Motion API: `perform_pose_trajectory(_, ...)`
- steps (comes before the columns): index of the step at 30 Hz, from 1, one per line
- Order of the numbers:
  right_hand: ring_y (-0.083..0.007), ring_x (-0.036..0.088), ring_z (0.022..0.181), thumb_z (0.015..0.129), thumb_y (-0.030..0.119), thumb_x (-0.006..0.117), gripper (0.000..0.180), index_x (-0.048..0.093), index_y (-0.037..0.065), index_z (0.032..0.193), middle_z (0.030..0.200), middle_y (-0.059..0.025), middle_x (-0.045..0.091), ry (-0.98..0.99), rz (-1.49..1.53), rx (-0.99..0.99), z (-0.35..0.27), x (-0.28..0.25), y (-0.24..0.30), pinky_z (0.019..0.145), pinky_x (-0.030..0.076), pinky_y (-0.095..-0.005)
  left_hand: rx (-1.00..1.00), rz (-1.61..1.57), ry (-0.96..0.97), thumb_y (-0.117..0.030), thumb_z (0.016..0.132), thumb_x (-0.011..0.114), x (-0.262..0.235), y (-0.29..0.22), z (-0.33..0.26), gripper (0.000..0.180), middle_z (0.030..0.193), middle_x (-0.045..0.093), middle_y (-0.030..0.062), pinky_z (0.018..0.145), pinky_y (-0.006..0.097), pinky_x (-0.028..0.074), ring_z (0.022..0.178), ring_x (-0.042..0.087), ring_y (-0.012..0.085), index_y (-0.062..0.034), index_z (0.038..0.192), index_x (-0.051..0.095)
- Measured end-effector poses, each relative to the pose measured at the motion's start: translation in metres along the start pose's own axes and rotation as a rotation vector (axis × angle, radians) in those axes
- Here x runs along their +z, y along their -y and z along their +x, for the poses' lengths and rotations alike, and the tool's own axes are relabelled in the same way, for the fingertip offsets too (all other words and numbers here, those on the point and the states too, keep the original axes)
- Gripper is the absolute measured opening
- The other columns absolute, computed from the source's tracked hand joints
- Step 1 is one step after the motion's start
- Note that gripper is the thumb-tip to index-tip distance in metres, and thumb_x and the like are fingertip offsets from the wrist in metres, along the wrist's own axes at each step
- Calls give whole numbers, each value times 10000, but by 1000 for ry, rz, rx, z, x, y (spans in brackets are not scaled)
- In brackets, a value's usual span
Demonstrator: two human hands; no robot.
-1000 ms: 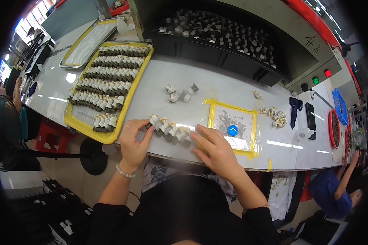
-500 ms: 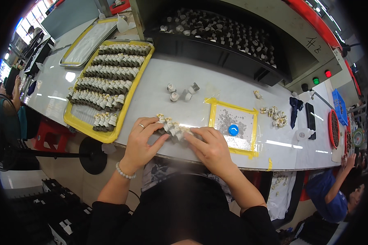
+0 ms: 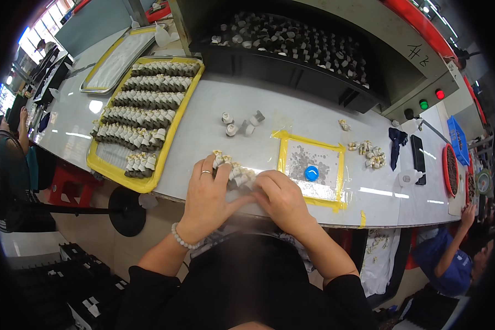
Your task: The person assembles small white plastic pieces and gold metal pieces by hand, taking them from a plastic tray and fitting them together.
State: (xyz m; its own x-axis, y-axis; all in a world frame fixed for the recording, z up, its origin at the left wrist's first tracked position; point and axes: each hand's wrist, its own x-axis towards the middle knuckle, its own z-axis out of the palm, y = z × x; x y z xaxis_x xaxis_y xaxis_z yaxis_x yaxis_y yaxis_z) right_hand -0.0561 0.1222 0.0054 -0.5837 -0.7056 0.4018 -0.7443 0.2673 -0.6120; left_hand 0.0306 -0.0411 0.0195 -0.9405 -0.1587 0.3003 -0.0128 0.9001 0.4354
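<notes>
The left hand (image 3: pixel 206 198), with a beaded bracelet (image 3: pixel 185 236) at its wrist, has its fingers bent at the left end of a row of small white-and-grey parts (image 3: pixel 237 171). Its thumb reaches right along the near side. The right hand (image 3: pixel 283 201) has curled fingers at the right end; the tips are blurred, so I cannot tell if either hand truly grips or only presses. The row is near the front edge of the table (image 3: pixel 203 124), between the hands.

Half a second ago the left hand sat farther left, its thumb well apart from the right hand, and the right fingers were straighter. Now the hands are closer and hide more of the row, which suggests that it is being squared up or gathered from both ends.

Right of the row, the taped pad (image 3: pixel 335 157) with its blue cap (image 3: pixel 312 173) looks unchanged. Left, the yellow tray (image 3: pixel 168 148) holds the same rows, the nearest one short. The loose parts (image 3: pixel 231 130) beyond the hands lie as earlier, as does the full black bin (image 3: pixel 258 63) at the far side.
</notes>
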Motion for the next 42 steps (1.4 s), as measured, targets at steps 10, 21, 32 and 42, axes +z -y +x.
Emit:
perform_pose_trajectory(10,-282,599,792,699,22,717,238,626,50,916,878,-101,592,44,49,-64,1,-4,-9,672,505,-359,29,-46,105,-282,765,757,-11,3,0,497,1283,438,290,970,463,400,1174,441,433,-4,1125,556)
perform_pose_trajectory(21,-258,590,769,676,25,724,252,642,62,911,860,-85,587,45,-43,-111,2,-9,1,645,487,-347,24,-96,103,-127,817,669,-13,7,1,351,1279,442,293,979,441,396,1165,450,428,-15,1137,581)
perform_pose_trajectory(32,-236,611,708,758,37,708,120,655,41,865,820,-80,609,55,192,110,6,-7,-5,613,494,-318,53,-103,109,-262,685,799,-10,3,6,504,1259,452,268,949,461,414,1157,445,417,-21,1077,593)
perform_pose_trajectory(42,-263,644,815,763,11,703,130,670,27,888,916,-104,661,69,191,27,-9,-17,-2,710,516,-309,55,-67,-47,-228,599,811,11,9,6,540,1204,462,246,923,469,423,1110,452,415,1,1009,545)
